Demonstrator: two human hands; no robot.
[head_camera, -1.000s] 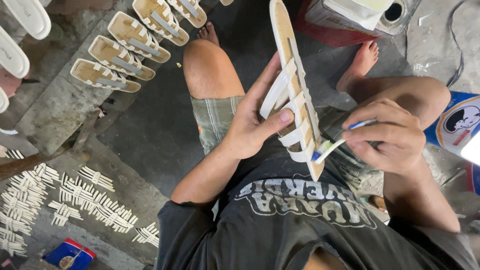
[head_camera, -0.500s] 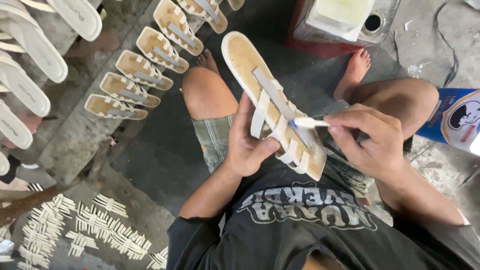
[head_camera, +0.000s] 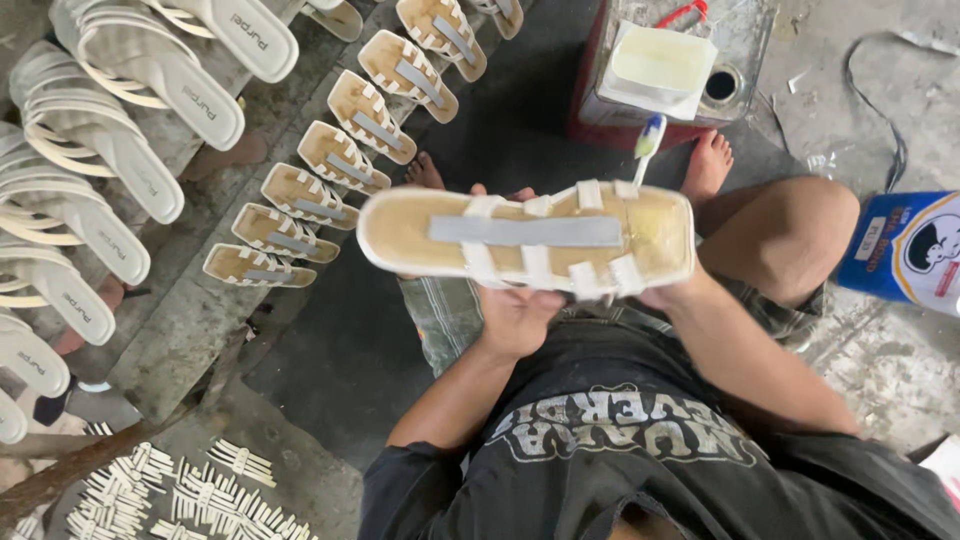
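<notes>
1. Turned since half a second ago, the sandal sole (head_camera: 527, 238) now lies level across the view, underside up, its white strap ends folded over a grey strip; before, it slanted and the brush rested on the straps.
2. From below, the left hand (head_camera: 518, 318) clamps the sole, fingers curled behind its far edge. The right hand (head_camera: 668, 296) is mostly hidden behind the sole's toe end; it appears closed on the white and blue brush (head_camera: 648, 137), though the grip itself cannot be seen.
3. Judging by the glossy toe end, gluing of the strap tabs seems to be the step in hand; a next stroke would call for a steady sole and a loaded brush.
4. Just beyond the brush stands a red can (head_camera: 590, 112) bearing a pale rectangular tub (head_camera: 661, 66) of yellowish paste.
5. Farther right sits a blue tin (head_camera: 905, 250) with a round black-and-white picture label.
6. Left, a row of glued soles (head_camera: 345, 140) lies on the concrete floor (head_camera: 180, 330), beside finished white sandals (head_camera: 120, 100).
</notes>
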